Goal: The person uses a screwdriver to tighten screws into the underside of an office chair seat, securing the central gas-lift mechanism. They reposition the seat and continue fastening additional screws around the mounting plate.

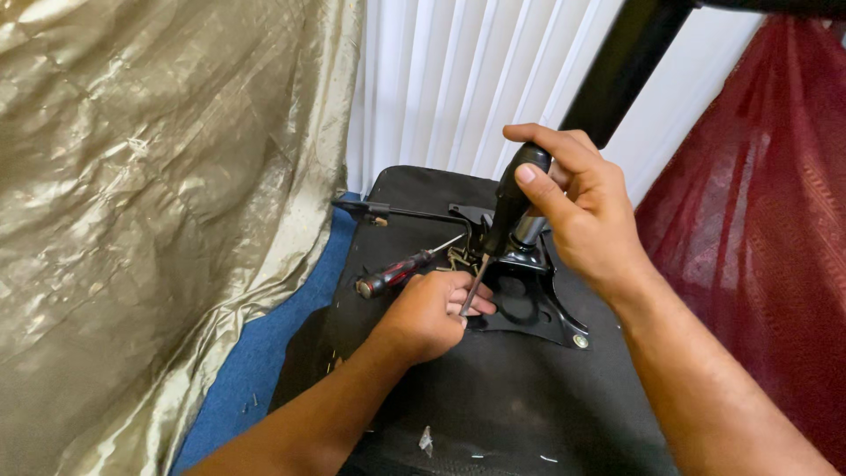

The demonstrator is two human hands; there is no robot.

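1. The right hand is closed around the black handle of a long black-handled screwdriver, thumb laid along the grip, and holds it nearly upright with a slight tilt.
2. The screwdriver's thin metal shaft runs down and to the left; its tip meets the flat black metal mounting plate just beside the left hand's fingertips.
3. The left hand is curled, fingers narrow and bent inward, resting on the near left edge of the plate. The fingertips touch or pinch the shaft near its tip; whether a screw sits under them cannot be told.
4. The plate lies on the black fabric underside of an upturned chair seat, roughly at its middle. A bolt head shows at the plate's near right corner.
5. A black cylindrical post rises from the plate's far side toward the upper right, passing behind the right hand.
6. A second screwdriver with a red and black handle lies flat on the seat, just left of the left hand, tip pointing right and far.
7. A small heap of loose screws lies beside that tip, near the plate.
8. A thin black lever rod runs along the far part of the seat.
9. Crumpled gold fabric fills the left; dark red fabric hangs right; white vertical blinds stand beyond; blue carpet shows near left.
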